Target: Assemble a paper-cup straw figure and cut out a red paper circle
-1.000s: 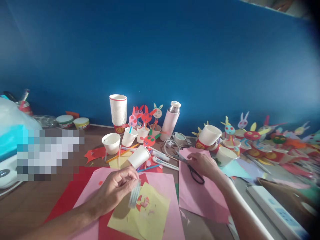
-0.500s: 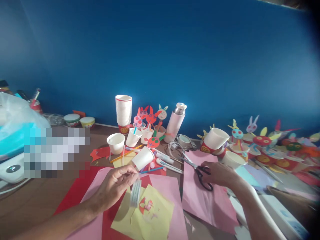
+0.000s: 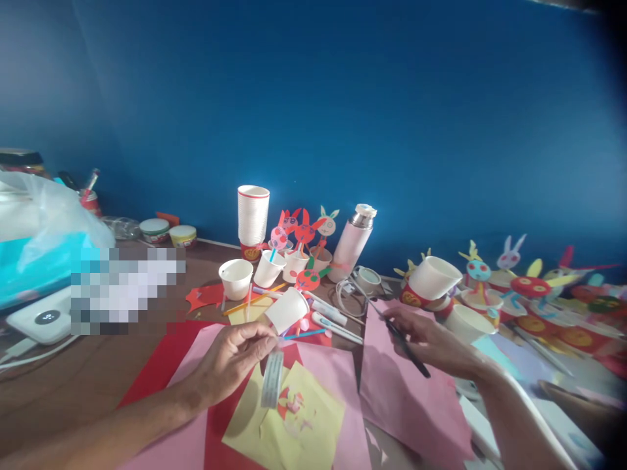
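From where I stood, the pale, see-through strip [image 3: 272,380] (printed, though too blurry to read) hung slightly tilted from the left hand [image 3: 234,360]. The black-handled scissors [image 3: 410,355] slanted in the right hand [image 3: 431,341] above pink paper [image 3: 406,411], metal blades pointing away.

A pixelated patch [image 3: 122,287] is hiding whatever is lying on the left of the surface [image 3: 59,398], and the paper puppets [image 3: 595,294] at the far right are blurring together, their outermost ones running off the edge. The fingers of the right hand [image 3: 416,333] are covering part of the dark scissor handles [image 3: 409,352], while the print on the clear strip [image 3: 272,378] is staying too small to read.
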Available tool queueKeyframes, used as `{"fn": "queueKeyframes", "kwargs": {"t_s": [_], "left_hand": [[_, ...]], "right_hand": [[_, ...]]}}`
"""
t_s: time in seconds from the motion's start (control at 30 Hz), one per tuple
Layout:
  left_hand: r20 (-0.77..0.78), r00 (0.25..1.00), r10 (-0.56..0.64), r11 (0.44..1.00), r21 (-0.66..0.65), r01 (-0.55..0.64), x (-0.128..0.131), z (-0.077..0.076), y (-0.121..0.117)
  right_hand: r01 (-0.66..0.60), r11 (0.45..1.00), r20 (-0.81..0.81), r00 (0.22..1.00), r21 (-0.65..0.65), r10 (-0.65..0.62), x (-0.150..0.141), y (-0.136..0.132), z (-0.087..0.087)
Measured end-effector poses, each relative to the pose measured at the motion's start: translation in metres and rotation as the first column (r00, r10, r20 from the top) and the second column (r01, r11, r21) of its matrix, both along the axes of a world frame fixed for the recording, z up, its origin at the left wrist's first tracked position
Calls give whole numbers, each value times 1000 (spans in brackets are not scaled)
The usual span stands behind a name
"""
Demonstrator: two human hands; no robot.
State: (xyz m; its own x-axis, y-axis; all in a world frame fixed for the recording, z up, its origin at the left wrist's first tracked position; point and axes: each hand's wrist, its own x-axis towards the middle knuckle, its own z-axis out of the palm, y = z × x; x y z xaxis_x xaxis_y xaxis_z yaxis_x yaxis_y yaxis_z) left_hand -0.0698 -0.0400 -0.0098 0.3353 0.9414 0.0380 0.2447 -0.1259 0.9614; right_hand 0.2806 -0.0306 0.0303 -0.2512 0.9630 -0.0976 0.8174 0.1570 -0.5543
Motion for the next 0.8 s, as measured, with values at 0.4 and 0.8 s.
{"fn": "queueKeyframes", "kwargs": {"t_s": [0.4,0.8], "left_hand": [[29,998,-57,998,-35,58,-4,-2,-2],[-6,988,-155,988,-21,155,0,1,-4]], "right_hand": [[-290,935,-79,957,-203,280,-61,-17,7],[-396,909,-102,917,-131,385,-74,-22,8]]}}
